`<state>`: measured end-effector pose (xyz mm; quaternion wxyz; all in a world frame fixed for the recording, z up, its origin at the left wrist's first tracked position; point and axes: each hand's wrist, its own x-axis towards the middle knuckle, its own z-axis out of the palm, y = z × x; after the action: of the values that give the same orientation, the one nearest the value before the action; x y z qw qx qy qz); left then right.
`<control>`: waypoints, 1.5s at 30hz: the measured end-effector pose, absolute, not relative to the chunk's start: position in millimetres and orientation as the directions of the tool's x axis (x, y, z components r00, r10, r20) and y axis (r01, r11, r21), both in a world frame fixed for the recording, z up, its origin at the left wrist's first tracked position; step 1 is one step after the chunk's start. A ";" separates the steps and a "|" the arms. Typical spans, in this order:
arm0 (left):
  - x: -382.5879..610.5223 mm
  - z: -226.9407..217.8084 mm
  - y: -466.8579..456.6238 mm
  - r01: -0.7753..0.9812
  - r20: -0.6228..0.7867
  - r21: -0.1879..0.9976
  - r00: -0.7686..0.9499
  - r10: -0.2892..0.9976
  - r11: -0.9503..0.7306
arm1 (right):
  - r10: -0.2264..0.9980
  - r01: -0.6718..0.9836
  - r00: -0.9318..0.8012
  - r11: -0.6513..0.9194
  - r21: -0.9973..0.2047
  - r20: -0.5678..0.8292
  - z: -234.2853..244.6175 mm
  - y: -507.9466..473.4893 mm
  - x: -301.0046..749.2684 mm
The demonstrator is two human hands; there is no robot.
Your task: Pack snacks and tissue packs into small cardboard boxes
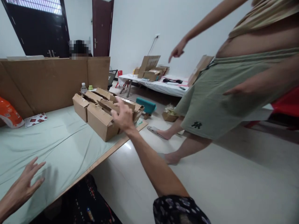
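Note:
Several open cardboard boxes (99, 121) stand close together near the right end of the cloth-covered table (63, 137). My right hand (123, 115) reaches out over the nearest boxes with its fingers apart; whether it touches a flap I cannot tell. Nothing shows in its grasp. My left hand (28, 179) is held over the pale green cloth at the lower left, fingers spread and holding nothing. What lies inside the boxes is mostly hidden by their flaps.
A cardboard screen (58, 84) lines the table's back, with a clear bottle (83, 88) and an orange packet (10, 113) before it. At right a person in green shorts (217, 102) stands pointing. Behind are a teal stool (146, 105) and another table (163, 86) with boxes.

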<state>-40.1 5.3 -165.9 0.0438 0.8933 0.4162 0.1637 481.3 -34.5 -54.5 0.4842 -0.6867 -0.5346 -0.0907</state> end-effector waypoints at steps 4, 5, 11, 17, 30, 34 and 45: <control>-44.8 -158.5 3.3 0.761 0.228 0.255 0.552 0.802 -0.596 | 0.638 0.741 0.479 0.074 -0.667 0.603 -6.7 -27.6 500.8; -42.2 -157.3 -1.9 0.771 0.233 0.260 0.534 0.813 -0.581 | 0.652 0.750 0.429 0.128 -0.649 0.625 -5.2 -27.6 490.5; -34.9 -152.5 -34.5 0.833 0.025 0.300 0.481 0.877 -0.465 | 0.788 0.673 -0.184 0.537 -0.509 0.587 -106.8 -37.1 354.2; -72.8 -156.5 -32.3 0.887 -0.014 0.321 0.355 0.935 -0.332 | 0.859 0.744 -0.450 0.512 -0.429 0.243 -193.1 17.3 273.7; -121.0 -161.6 73.9 0.958 0.051 0.237 0.151 0.987 -0.159 | 0.856 0.815 -0.456 0.511 -0.272 0.243 -249.2 86.1 196.2; -113.9 -190.4 77.8 0.971 0.058 0.179 0.151 0.987 -0.159 | 0.859 0.818 -0.454 0.508 -0.270 0.237 -248.2 83.4 198.5; -78.1 -213.6 66.6 0.932 0.295 0.087 0.314 0.903 -0.352 | 0.899 0.812 -0.422 0.432 -0.393 0.117 -203.8 90.1 191.5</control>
<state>-78.1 66.6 -213.6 -0.0497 0.8089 0.5670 0.1475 191.5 90.1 -203.8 0.1569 -0.5144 -0.8315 0.1395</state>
